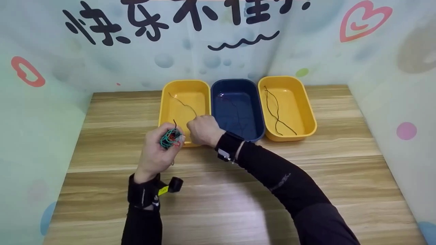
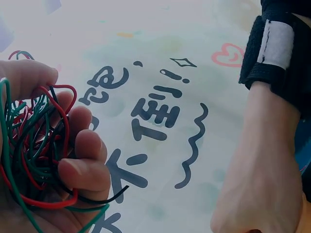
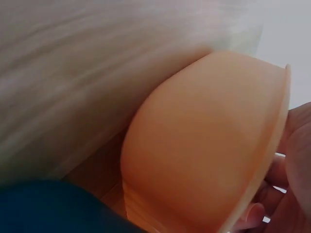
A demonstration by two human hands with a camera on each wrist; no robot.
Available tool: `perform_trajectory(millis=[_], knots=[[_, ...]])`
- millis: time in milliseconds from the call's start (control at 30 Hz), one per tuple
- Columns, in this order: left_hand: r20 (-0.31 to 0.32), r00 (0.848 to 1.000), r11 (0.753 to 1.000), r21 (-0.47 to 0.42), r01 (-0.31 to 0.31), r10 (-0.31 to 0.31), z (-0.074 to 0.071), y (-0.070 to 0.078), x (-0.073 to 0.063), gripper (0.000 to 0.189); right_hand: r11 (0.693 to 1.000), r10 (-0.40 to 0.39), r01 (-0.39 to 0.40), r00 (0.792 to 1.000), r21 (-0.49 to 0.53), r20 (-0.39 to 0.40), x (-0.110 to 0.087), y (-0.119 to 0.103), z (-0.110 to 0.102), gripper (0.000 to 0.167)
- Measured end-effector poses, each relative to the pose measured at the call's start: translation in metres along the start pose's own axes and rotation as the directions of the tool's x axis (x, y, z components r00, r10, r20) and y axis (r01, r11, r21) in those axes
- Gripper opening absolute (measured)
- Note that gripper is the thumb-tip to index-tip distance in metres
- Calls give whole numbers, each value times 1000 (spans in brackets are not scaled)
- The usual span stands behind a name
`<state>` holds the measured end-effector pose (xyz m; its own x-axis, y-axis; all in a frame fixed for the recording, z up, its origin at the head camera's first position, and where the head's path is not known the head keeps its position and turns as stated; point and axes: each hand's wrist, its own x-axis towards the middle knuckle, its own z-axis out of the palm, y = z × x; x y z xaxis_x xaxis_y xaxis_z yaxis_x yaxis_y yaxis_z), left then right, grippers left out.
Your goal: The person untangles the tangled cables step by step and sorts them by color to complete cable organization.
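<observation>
My left hand (image 1: 155,151) grips a tangled bundle of thin wires (image 1: 169,139), green, red and black. In the left wrist view the fingers curl round the bundle (image 2: 36,141), and loose ends stick out past them. My right hand (image 1: 205,131) is over the near end of the left yellow tray (image 1: 163,102), its fingers bent down. A thin wire (image 1: 184,104) in that tray runs up to this hand; whether the fingers pinch it is hidden. The right wrist view shows the curled fingers (image 3: 255,213) partly behind the tray's rim.
A dark blue tray (image 1: 235,98) stands next to the left tray, with a faint thin wire (image 1: 237,112) inside. The right yellow tray (image 1: 289,105) holds dark wires (image 1: 277,117). All three stand on a wood-grain table (image 1: 211,197) against a printed backdrop (image 1: 136,64).
</observation>
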<state>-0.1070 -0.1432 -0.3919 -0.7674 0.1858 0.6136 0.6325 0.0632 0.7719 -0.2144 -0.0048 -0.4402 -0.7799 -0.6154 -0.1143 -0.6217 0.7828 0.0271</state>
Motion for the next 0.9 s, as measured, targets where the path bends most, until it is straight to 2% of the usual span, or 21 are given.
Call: perform_trajectory(millis=[200, 367, 533, 667, 900], knots=[[-4, 1000, 1000, 15, 15, -15, 0, 0, -1, 10, 999, 27, -27, 999, 31, 17, 2, 1, -1, 11], [8, 1000, 1000, 5, 13, -13, 0, 0, -1, 10, 999, 40, -42, 997, 26, 62, 3, 2, -2, 11], [16, 1000, 1000, 5, 13, -13, 0, 0, -1, 8, 999, 47, -48, 996, 16, 75, 3, 5, -4, 11], [20, 1000, 1000, 1, 15, -15, -1, 0, -1, 9, 998, 41, -43, 998, 40, 56, 0, 10, -7, 14], [16, 1000, 1000, -1, 2, -2, 0, -1, 0, 12, 988, 8, -6, 1000, 152, -14, -12, 25, -15, 22]])
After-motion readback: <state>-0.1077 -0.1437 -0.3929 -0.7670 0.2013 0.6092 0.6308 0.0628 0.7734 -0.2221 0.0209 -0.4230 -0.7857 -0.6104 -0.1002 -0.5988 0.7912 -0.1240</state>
